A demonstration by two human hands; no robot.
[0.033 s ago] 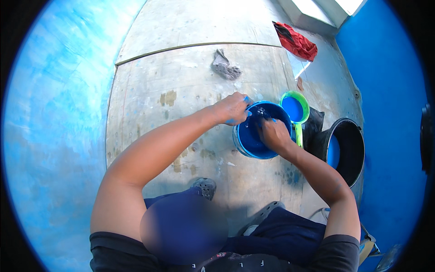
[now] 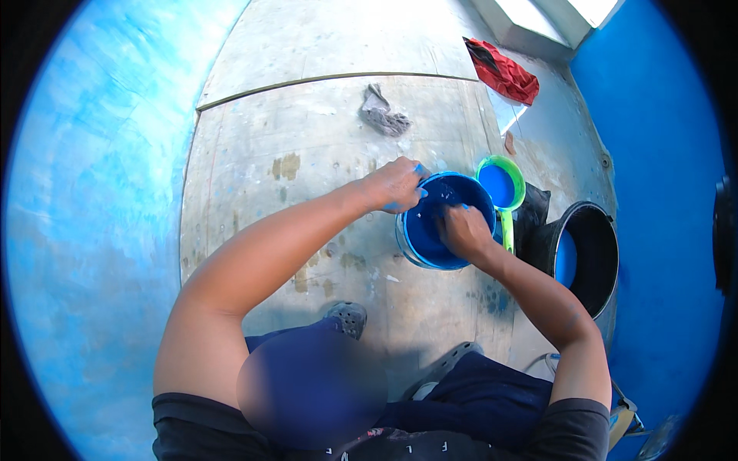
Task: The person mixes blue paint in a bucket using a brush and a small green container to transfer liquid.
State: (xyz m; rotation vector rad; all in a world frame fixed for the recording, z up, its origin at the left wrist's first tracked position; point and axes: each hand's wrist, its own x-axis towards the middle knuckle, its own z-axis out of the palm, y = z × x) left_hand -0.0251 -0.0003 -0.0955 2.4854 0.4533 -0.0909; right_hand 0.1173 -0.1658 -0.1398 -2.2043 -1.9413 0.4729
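Observation:
A round bucket [image 2: 403,240] with a blue-smeared rim and dark blue paint inside stands on the boards before me. My left hand [image 2: 396,187] is closed on its left rim, with blue paint on the fingers. Reaching in over the right side, my right hand [image 2: 463,230] is down inside the bucket. Its fingers are curled together, and whatever they hold, if anything, is hidden. A few white flecks float on the paint near the far wall. Right beside the bucket is a lime-green dipper [image 2: 520,184] holding brighter blue paint, its handle pointing toward me.
A large black bucket [image 2: 609,269] with blue inside tilts at the right, and a dark plastic bag [image 2: 536,202] lies near it. A grey rag [image 2: 383,115] and a red cloth [image 2: 509,75] lie farther off. Blue walls [image 2: 669,192] flank both sides.
My right hand has shifted slightly inside the bucket, and the white flecks on the paint have moved and thinned. The left hand keeps its place on the rim.

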